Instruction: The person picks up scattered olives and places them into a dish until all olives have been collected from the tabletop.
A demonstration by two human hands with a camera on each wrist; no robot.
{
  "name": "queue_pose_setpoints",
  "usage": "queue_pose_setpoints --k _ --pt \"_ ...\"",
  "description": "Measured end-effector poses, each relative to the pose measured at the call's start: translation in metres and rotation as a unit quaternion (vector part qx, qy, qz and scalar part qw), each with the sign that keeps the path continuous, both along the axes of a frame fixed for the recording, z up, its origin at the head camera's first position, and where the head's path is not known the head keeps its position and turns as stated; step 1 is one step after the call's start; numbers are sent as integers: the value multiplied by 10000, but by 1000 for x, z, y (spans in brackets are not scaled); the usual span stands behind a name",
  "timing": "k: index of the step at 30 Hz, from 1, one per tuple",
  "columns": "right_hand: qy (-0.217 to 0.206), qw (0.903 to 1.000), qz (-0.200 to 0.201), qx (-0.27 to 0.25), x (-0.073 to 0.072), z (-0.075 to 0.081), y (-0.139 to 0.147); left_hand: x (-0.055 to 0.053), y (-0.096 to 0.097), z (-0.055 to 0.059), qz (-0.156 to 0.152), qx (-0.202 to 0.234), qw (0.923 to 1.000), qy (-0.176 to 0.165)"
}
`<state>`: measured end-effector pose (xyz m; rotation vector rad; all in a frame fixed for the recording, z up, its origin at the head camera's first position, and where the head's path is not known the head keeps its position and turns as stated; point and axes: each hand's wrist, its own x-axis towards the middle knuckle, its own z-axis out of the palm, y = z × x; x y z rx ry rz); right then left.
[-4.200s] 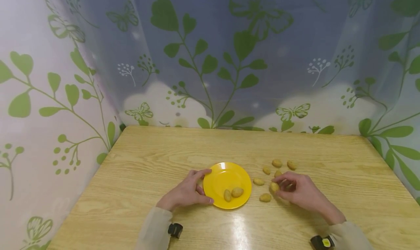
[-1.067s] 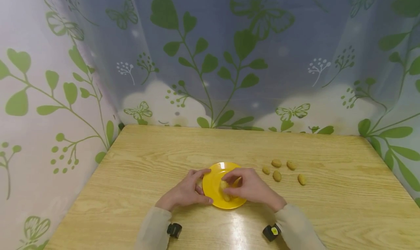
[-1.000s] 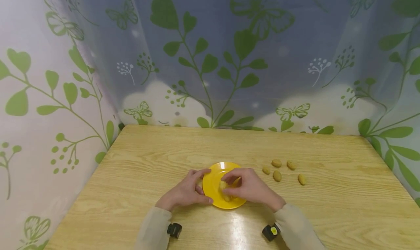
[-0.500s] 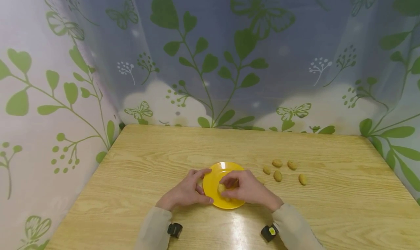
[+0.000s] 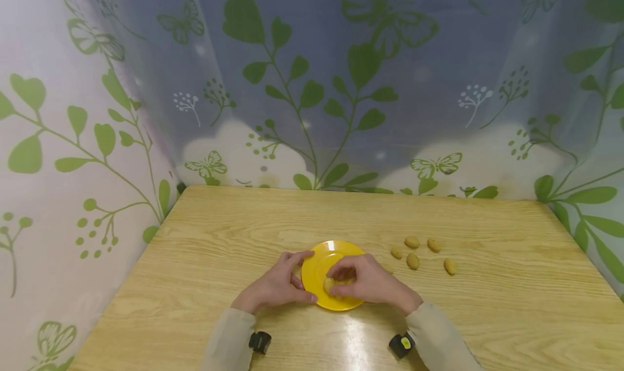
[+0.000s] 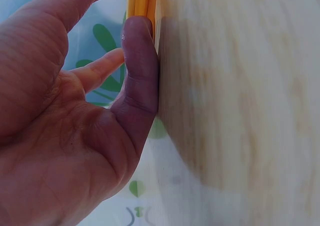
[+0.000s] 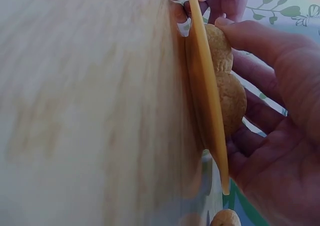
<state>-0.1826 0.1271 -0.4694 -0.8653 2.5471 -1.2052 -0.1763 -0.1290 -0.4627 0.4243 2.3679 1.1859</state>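
A round yellow plate (image 5: 319, 261) lies on the wooden table. My left hand (image 5: 278, 283) holds its left rim, thumb near the front edge and fingers at the back; the left wrist view shows the plate's edge (image 6: 142, 0) beyond the fingers. Over the plate, my right hand (image 5: 372, 280) pinches a small potato (image 5: 329, 285), low at the plate's surface. From the right wrist, this potato (image 7: 219, 44) is under the thumb, and a bigger potato (image 7: 233, 103) sits beside it on the plate. The right hand hides much of the plate in the head view.
Several loose potatoes (image 5: 413, 261) are scattered on the table (image 5: 244, 219) right of the plate. A bit of one more shows behind the right hand. A patterned curtain (image 5: 292, 116) hangs along the table's back edge and left side.
My right hand has carried a potato from the table leftward onto the plate, then shifted it slightly toward the plate's front. The left hand has stayed on the rim.
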Motion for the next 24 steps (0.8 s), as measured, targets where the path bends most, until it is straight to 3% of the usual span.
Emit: queue_pose_setpoints --k 12,24 --pt "129 9989 -147 -419 0 -1 8 0 0 0 -35 -1 10000 30" --pt "80 9975 -307 -639 2 13 27 0 0 1 5 38 10000 44"
